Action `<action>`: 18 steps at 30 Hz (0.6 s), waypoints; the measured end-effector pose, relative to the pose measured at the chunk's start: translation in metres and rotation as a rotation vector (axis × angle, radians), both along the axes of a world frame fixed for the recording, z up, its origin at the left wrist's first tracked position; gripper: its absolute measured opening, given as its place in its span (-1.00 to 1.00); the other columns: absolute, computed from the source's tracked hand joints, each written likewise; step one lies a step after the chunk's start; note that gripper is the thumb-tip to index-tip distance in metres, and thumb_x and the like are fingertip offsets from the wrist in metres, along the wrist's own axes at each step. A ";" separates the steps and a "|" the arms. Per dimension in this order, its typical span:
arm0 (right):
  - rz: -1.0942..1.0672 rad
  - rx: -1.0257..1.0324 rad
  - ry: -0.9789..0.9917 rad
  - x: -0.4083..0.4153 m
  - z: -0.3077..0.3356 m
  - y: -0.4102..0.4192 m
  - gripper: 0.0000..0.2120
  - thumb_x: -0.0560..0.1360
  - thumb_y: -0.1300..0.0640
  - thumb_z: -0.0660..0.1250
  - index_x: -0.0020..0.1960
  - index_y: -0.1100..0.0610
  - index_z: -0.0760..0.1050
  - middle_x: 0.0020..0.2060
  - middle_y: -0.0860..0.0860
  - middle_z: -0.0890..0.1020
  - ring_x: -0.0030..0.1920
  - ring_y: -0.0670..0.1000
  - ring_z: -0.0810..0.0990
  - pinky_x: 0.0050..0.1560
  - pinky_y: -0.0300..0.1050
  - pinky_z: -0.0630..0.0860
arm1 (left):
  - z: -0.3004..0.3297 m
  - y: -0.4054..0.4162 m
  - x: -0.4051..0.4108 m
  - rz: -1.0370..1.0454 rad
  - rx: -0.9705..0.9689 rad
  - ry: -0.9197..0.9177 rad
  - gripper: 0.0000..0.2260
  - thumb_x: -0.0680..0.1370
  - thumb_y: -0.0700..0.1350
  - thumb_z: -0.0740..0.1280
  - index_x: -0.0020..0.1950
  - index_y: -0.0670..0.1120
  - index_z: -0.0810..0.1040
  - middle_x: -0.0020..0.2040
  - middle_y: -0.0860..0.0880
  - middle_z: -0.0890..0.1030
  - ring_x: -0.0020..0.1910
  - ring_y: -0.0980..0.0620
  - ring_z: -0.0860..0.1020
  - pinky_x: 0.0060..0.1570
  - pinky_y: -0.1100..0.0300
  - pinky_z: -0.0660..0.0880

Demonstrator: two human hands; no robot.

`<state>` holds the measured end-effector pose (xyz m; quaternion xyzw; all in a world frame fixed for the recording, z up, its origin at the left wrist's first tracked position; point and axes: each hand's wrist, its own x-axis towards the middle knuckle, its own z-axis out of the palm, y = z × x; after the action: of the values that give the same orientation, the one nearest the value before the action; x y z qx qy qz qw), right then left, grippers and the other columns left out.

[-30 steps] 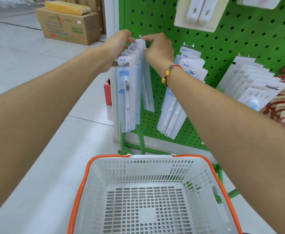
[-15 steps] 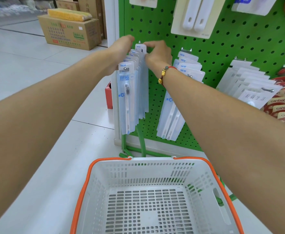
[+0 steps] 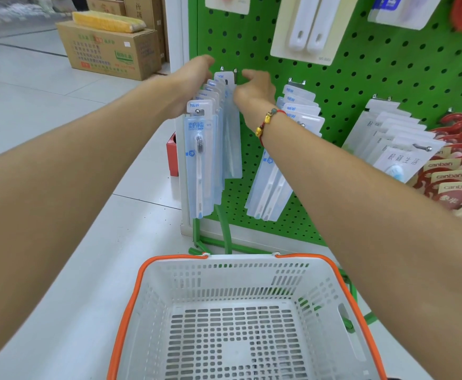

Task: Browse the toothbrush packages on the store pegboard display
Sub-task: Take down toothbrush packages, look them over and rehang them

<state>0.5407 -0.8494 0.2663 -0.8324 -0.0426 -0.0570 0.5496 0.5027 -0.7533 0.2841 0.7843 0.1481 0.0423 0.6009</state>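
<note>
Green perforated pegboard panel (image 3: 361,86) standing upright on white tiled floor (image 3: 60,242). Row of clear blister-packed toothbrush packages with white "NEW" header cards (image 3: 201,157) hanging on metal hook (image 3: 197,112) near the panel's left edge, front pack facing the camera. Left hand (image 3: 190,83) reaching in against the row's left side near the back packs, blurred; grip of its fingers impossible to tell. Right hand (image 3: 253,90) at the row's right side by the rearmost header card, fingers curled, apparently pinching that card's edge. Red cord bracelet with gold and green beads (image 3: 268,120) on the right wrist. Second hanging row of similar packs (image 3: 293,124) just right of the wrist. Below, white slotted plastic basket with orange rim (image 3: 139,283). Brown cardboard box (image 3: 109,53) on the floor at upper left.
</note>
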 end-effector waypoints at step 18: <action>0.351 0.007 -0.082 -0.146 -0.034 -0.095 -0.68 0.58 0.31 0.22 0.31 0.12 0.45 0.14 0.00 0.55 -0.02 -0.08 0.58 -0.06 -0.40 0.53 | -0.013 -0.061 -0.095 0.120 0.393 -0.500 -0.85 0.50 -0.08 0.27 -0.10 0.16 0.58 -0.12 0.22 0.61 -0.09 0.07 0.63 0.07 0.06 0.55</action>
<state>0.3948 -0.9444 0.2323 -0.8074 -0.2093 0.0055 0.5516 0.4076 -0.8138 0.2706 0.8406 0.0309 0.2967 0.4521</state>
